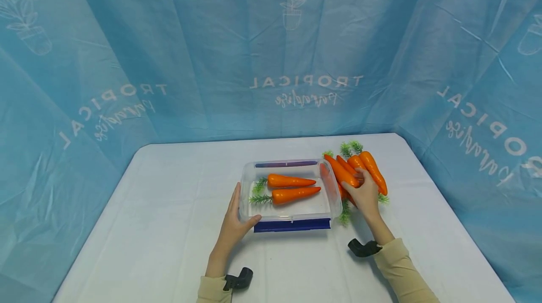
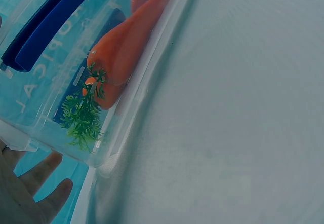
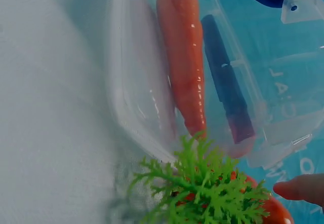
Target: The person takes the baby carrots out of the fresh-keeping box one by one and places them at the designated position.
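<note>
A clear plastic food container (image 1: 292, 214) with blue side latches stands on the table, without a lid over it. Inside lie two orange carrots with green tops, the rear carrot (image 1: 290, 180) and the front carrot (image 1: 294, 195), their tips pointing right. My left hand (image 1: 233, 225) rests against the container's left end, fingers extended along the side and thumb at the front left corner. To the right of the container, my right hand (image 1: 365, 195) reaches over a carrot pile and grips a carrot (image 1: 342, 171) near its thick end, thumb on one side and fingers on the other.
Several more carrots (image 1: 374, 171) with green tops lie heaped against the container's right end. A white cloth covers the table (image 1: 182, 227). Blue printed curtains (image 1: 237, 49) hang behind and on both sides.
</note>
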Demonstrator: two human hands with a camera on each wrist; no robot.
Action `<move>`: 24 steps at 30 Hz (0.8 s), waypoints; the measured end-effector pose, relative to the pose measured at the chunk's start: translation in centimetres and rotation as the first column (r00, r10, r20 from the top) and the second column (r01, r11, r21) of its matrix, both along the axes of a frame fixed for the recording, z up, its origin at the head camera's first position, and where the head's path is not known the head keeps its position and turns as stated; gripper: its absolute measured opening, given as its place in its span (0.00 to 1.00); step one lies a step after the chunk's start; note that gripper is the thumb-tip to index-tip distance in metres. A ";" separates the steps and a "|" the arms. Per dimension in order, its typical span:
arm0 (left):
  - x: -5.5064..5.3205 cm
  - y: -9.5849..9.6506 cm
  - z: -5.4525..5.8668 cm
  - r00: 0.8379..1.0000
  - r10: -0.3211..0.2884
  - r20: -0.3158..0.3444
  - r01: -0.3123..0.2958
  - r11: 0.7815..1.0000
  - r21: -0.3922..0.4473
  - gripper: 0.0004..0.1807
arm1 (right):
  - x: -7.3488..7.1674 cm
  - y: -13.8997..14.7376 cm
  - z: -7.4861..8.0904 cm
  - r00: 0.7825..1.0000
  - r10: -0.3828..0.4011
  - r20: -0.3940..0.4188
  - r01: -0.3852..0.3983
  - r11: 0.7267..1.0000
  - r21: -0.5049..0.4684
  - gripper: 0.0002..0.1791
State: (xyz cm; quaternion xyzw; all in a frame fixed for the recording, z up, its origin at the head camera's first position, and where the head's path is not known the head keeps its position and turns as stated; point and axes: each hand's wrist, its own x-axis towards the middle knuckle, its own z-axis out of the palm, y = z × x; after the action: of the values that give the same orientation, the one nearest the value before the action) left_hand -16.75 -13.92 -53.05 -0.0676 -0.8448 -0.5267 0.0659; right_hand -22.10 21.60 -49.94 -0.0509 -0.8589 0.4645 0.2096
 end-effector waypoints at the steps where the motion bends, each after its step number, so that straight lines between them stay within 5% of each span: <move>1: 0.0 0.0 0.0 1.000 -0.001 0.000 0.001 1.000 0.001 0.58 | 0.0 0.0 0.0 1.000 -0.005 0.009 0.005 1.000 -0.004 0.30; 14: 0.1 0.0 0.2 1.000 0.003 0.003 -0.003 1.000 0.001 0.57 | 0.0 -0.2 1.6 0.999 -0.042 -0.009 0.040 0.992 -0.121 0.24; 24: 0.1 0.1 0.2 1.000 0.007 0.007 -0.007 1.000 -0.002 0.57 | -0.4 -2.1 3.2 0.999 0.043 -0.012 -0.044 0.988 -0.151 0.22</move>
State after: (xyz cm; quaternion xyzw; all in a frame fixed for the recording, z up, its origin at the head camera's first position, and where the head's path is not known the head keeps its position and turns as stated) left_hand -16.64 -13.86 -52.82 -0.0630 -0.8457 -0.5260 0.0647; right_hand -22.51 19.53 -46.75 -0.0456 -0.8211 0.5330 0.1989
